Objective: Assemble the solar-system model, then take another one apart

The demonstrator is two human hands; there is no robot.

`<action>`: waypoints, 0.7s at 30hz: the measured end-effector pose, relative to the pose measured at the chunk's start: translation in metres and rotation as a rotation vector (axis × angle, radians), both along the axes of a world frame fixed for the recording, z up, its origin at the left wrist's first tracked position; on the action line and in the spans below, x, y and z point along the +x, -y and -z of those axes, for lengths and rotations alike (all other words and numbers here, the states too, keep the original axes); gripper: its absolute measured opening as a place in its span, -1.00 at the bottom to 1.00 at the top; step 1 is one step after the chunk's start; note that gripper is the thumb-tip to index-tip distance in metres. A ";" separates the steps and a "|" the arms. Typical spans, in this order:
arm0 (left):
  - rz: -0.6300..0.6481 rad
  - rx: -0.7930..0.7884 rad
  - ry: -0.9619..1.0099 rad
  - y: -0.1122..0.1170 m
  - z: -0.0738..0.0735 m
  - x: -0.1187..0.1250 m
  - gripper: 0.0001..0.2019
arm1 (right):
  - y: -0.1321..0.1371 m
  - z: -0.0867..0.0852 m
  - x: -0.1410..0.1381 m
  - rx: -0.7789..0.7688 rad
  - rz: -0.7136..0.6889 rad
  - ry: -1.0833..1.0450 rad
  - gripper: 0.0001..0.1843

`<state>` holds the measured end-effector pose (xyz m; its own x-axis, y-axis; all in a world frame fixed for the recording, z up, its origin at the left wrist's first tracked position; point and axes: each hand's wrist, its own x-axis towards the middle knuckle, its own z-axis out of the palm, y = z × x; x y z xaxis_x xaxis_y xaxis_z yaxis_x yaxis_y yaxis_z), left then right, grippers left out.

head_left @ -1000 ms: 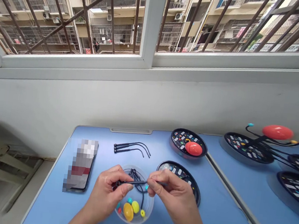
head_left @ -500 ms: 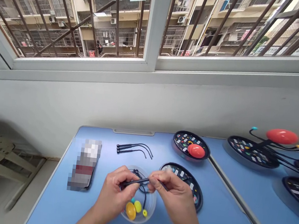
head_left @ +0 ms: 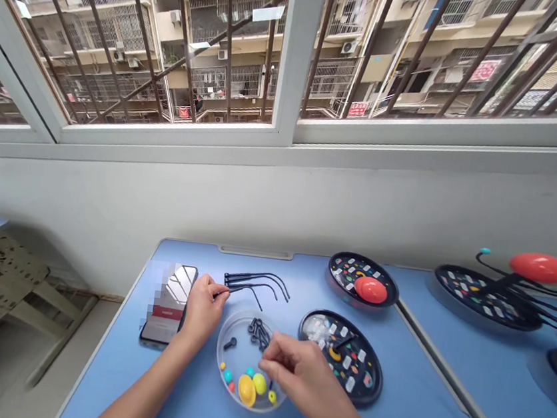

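Note:
My left hand (head_left: 205, 308) pinches one end of a thin black curved rod (head_left: 252, 290), which lies beside several similar black rods (head_left: 261, 275) on the table. Over a round clear plastic bowl (head_left: 220, 350), my right hand (head_left: 293, 368) is closed at the fingertips; what they hold, if anything, is hidden. Inside the bowl are small black pegs (head_left: 255, 330), a yellow-orange half shell (head_left: 246, 390), a lime ball (head_left: 259, 384), a turquoise ball (head_left: 228, 376) and other small beads.
A phone (head_left: 165, 320) lies at the left of the blue table. Black oval bases (head_left: 376, 374) stand right of the bowl, the farther one bearing red shells (head_left: 371, 290). An assembled model with a red ball (head_left: 541, 268) occupies the far right, and a wall with barred windows rises behind.
Both hands were together over the bowl on a black rod. My left hand has moved left and away to the row of rods, while my right hand stays over the bowl.

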<state>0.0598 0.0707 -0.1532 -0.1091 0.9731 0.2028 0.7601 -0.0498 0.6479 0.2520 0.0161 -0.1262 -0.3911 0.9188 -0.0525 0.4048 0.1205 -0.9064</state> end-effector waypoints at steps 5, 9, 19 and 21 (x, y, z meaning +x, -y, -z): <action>0.047 -0.043 -0.047 -0.005 0.016 0.011 -0.85 | 0.009 0.001 0.001 0.111 -0.252 0.146 -0.81; 0.100 -0.034 -0.066 -0.009 0.015 0.009 -0.81 | 0.010 -0.002 0.004 0.181 -0.337 0.201 -0.76; 0.383 0.069 -0.150 0.017 -0.026 0.018 -0.81 | -0.003 -0.018 0.022 0.222 0.331 -0.124 -0.77; 0.550 0.032 -0.275 0.023 -0.031 0.027 -0.76 | -0.005 -0.017 0.024 0.240 0.403 -0.167 -0.77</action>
